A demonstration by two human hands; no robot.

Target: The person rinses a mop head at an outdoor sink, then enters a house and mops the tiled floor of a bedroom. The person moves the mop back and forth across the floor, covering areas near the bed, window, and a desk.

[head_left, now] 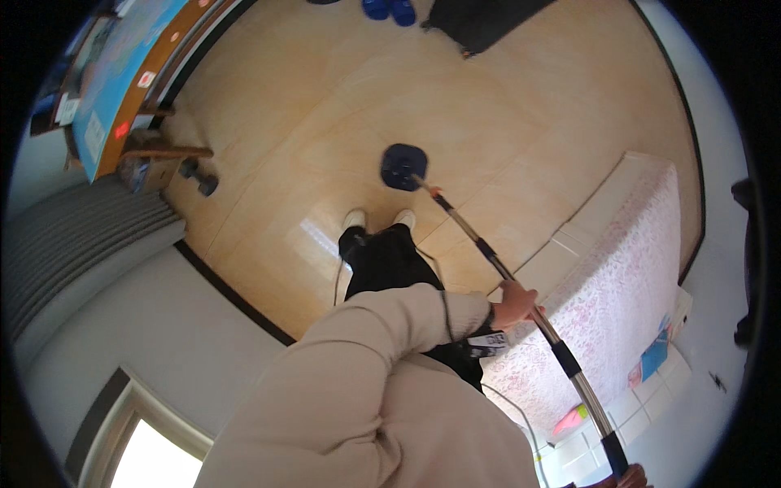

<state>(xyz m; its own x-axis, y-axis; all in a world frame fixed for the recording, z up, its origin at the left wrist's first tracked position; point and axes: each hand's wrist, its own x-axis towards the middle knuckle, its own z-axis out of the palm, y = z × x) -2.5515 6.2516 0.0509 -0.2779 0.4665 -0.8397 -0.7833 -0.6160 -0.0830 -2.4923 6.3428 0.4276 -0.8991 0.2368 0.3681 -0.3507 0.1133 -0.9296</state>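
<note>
A flat mop with a dark blue, rounded-square head (396,165) rests on the floor ahead of my feet. Its silver and black pole (495,259) slants down to the right across the view. Reaching across my body, my left hand (514,305) is closed around the middle of the pole. Near the lower right edge, my right hand (632,477) grips the pole's black upper end and is partly cut off. Below my left wrist hangs a small dark item with a pale label (488,343), with cables running around it.
At right stands a bed or low table under a pink floral cover (602,301). A desk with a blue top (130,81) is at the upper left, a dumbbell (199,176) beside it. Blue slippers (389,10) and a dark mat or cloth (480,24) lie at the far side.
</note>
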